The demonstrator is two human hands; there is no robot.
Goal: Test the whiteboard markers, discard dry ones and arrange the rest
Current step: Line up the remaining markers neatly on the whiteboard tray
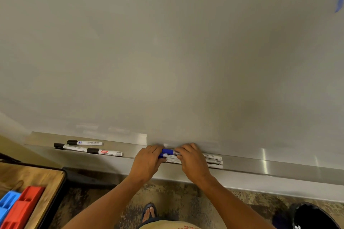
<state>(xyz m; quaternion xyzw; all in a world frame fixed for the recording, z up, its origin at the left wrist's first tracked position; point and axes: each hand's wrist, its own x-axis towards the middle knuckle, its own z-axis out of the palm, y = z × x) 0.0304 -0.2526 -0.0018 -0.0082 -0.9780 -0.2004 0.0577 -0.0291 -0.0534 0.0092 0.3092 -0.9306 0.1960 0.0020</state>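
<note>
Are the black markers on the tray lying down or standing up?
Lying down. All three black-capped markers lie flat on the metal tray, caps on and pointing left.

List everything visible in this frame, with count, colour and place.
Whiteboard: one, white, fills the upper view; blue mark at right edge.
Tray: one, silver, under the board.
Black markers: three, capped, left on tray.
Blue markers: about three, stacked, mid tray.
Table: one, wood, lower left.
Organisers: one red, one blue, on table.
Bin: one, black, lower right.
Foot: one, sandalled, on floor.
Left hand, right hand: on blue markers.
</note>
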